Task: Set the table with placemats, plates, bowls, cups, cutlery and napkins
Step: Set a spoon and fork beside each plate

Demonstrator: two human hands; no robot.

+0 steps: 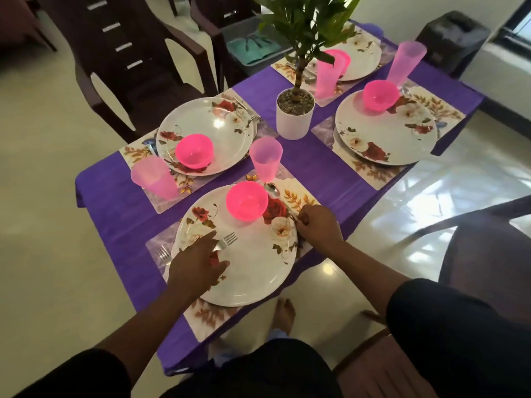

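You're well along: four placemats carry floral plates, pink bowls and cups, and the near plate (244, 254) has its bowl (246, 200) on its far rim and a cup (265, 158) beyond. Your left hand (195, 265) holds a fork (225, 242) over that plate, fingers loosely curled; your right hand (316, 225) pinches cutlery at its right edge. Cutlery needs finishing here, and judging by the table, napkins remain: teal cloth sits in the far tub (253, 47).

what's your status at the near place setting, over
Left hand holds a silver metal fork over the near white floral plate. Right hand pinches cutlery at the plate's right rim. Pink plastic bowl on plate; nothing in the way.
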